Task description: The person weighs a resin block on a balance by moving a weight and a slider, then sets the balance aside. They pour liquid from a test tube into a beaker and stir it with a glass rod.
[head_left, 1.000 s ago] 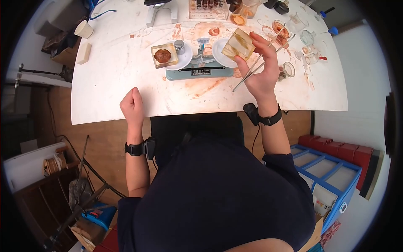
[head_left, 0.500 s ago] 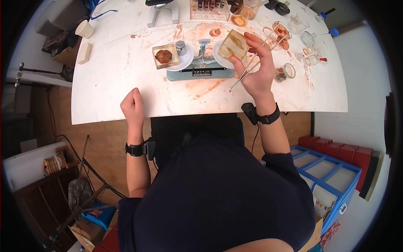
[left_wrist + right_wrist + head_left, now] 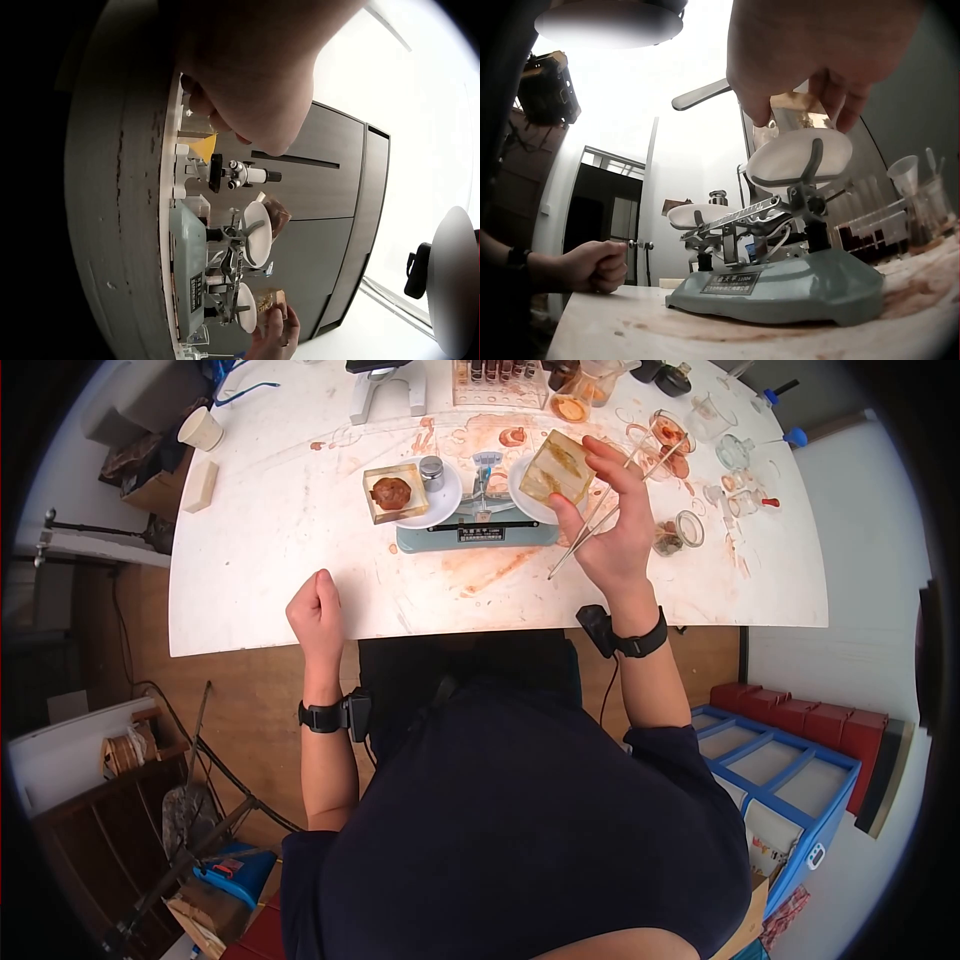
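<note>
My right hand pinches a clear resin block with a yellowish specimen inside, thumb at its near corner and fingers along the far right side. Metal tweezers lie across the same hand, their ends sticking out on both sides. The block overlaps the right pan of a pale green balance scale. On the left pan sit a resin block with a brown specimen and a shiny metal weight. My left hand, curled into a fist, rests near the table's front edge.
A test tube rack and flasks stand at the back. Glassware, including a jar and a petri dish, fills the right side. A microscope, a paper cup and a white block are further left. Reddish stains mark the tabletop.
My right hand has shifted slightly left with the resin block and tweezers, bringing the block further over the right pan. It holds nearly still in the last half second. My left hand stays put.
</note>
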A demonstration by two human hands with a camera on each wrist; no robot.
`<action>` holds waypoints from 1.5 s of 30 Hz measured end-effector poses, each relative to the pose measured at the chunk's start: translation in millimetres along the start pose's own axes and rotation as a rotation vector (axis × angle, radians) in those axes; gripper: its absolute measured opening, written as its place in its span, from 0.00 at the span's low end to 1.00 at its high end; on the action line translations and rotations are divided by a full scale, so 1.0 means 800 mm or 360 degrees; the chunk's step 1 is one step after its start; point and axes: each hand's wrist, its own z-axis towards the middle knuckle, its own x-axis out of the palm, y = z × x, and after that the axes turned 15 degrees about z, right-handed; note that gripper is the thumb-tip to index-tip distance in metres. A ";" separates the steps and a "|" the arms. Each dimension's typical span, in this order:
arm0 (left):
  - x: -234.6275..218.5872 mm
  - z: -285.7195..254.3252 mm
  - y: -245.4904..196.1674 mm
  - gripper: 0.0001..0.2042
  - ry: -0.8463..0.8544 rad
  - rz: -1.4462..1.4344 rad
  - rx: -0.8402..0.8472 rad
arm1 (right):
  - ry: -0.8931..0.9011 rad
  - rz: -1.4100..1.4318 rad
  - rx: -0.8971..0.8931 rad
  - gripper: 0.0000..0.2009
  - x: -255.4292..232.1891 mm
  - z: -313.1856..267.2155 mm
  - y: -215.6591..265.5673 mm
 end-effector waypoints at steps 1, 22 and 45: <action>0.000 0.000 0.001 0.20 0.0001 0.0004 0.0003 | 0.0008 -0.0005 -0.0006 0.30 0.000 0.001 0.000; -0.001 0.000 -0.002 0.20 -0.0005 0.0022 0.0011 | -0.0005 0.0074 0.0100 0.29 0.000 0.000 0.000; 0.021 0.021 -0.221 0.07 0.0718 -0.0310 0.0986 | -0.0284 0.0043 0.0247 0.28 -0.098 -0.108 0.067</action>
